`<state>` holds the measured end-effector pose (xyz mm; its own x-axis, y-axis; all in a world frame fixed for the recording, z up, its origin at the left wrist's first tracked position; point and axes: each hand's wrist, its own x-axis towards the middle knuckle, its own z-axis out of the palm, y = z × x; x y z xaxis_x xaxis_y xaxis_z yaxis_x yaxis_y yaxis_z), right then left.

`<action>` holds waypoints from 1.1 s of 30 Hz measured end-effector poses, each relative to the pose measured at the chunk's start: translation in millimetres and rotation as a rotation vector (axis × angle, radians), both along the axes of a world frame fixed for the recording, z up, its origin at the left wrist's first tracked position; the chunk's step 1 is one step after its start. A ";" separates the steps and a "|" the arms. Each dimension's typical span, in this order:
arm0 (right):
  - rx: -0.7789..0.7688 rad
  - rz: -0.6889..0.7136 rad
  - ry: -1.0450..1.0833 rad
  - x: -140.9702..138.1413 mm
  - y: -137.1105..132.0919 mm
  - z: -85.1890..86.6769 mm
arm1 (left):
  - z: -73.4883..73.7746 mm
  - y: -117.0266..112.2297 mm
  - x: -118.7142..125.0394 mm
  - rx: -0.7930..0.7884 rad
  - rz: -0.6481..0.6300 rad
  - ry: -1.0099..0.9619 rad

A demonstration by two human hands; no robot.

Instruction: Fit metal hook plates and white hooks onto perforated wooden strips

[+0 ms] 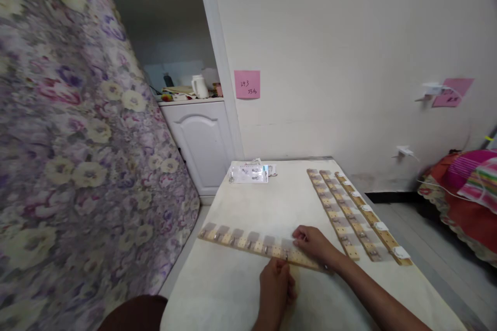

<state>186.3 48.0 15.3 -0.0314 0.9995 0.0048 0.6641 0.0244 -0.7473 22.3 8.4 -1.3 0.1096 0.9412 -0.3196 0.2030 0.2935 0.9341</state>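
On the white table [267,207] lie one wooden strip [258,245], three other strips [350,217] at right, and a clear packet [248,174] farther back.

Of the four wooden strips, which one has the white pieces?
The rightmost strip: white pieces sit along it, while the two strips to its left and the near strip bear greyish see-through pieces.

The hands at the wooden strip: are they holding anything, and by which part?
It cannot be told. The left hand is curled at the near edge of the wooden strip, the right hand near it; anything pinched is hidden or too small.
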 end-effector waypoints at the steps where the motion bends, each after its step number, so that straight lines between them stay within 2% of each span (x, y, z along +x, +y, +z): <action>1: -0.011 0.014 0.002 -1.6 1.4 -2.3 | 0.3 0.2 1.1 0.007 0.001 0.021; 7: -0.071 0.033 -0.020 -11.7 11.5 -9.8 | 3.5 3.2 3.0 0.041 -0.004 0.111; 15: -0.106 -0.003 -0.029 -14.5 15.9 -4.9 | 6.1 2.0 3.6 0.055 -0.015 0.148; 23: -0.099 0.008 -0.032 2.7 14.0 2.2 | 6.5 -2.6 9.0 0.106 -0.059 0.188; 28: -0.109 -0.012 -0.059 17.2 12.8 1.5 | 4.7 -3.3 18.0 0.177 -0.082 0.238; 33: -0.135 0.000 -0.054 20.6 6.8 3.8 | 3.0 -1.8 23.9 0.252 -0.101 0.283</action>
